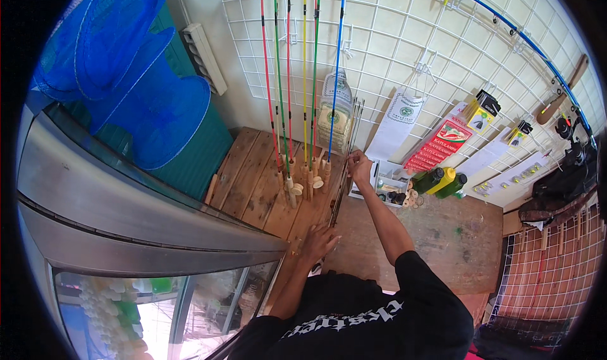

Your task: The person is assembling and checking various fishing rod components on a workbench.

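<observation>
Right hand: We see the right hand [359, 166] up by the wall, with its fingers bent at some thin rods [356, 125]. We can't tell if it grips them.
Left hand: The left hand [321, 241] is lower and nearer to us, by the low end of the thin rods. Its fingers reach forward, but we can't tell if they hold anything.
Both hands: We see them apart.
Thin rods: They lean on the wall, just right of the blue pole.
Bright poles: We see red, green, yellow and blue poles [305, 82] standing over the wooden boards [246, 176], left of the right hand.
White tray: A tray with little boxes [395, 169] sits just right of the right hand.
Bottles: Green and yellow bottles [451, 187] are beside the tray.
Brown table: The table [436, 240] is under the right arm.
Far left: We see blue nets [171, 120].
</observation>
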Motion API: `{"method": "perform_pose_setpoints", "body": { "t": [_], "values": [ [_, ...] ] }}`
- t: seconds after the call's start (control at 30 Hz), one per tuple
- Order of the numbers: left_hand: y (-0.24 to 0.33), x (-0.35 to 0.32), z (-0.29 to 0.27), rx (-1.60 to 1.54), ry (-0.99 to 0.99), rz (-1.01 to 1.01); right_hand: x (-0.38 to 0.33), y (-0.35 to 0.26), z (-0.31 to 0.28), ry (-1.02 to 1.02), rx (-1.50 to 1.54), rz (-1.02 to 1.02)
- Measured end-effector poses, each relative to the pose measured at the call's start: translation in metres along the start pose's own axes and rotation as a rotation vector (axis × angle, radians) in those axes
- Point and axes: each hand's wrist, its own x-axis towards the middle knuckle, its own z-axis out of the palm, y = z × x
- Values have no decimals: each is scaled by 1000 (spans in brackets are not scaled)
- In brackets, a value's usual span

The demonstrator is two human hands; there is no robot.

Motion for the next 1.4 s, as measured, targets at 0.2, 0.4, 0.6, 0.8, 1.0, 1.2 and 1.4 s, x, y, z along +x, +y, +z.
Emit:
{"method": "perform_pose_setpoints", "body": {
  "t": [0.2, 0.4, 0.6, 0.8, 1.0, 1.2, 1.4],
  "values": [
    [-2, -3, 1, 7, 25, 11, 1, 7, 5, 12, -126, -133],
    [1, -2, -2, 21, -4, 24, -3, 13, 6, 57, -213, -276],
    [1, 0, -2, 40, -12, 30, -12, -1, 0, 3, -179, -184],
    [-3, -2, 1, -32, 40, 15, -40, -9, -5, -46, -171, -183],
    [-2, -2, 4, -55, 59, -36, -88, -4, -16, -151, -6, -152],
    [12, -2, 10, -304, 312, -301, -142, -45, -28, -123, 196, -50],
    [31, -10, 12, -326, 348, -173, -170, -85, -53, -88, 235, -130]
  ]
}}
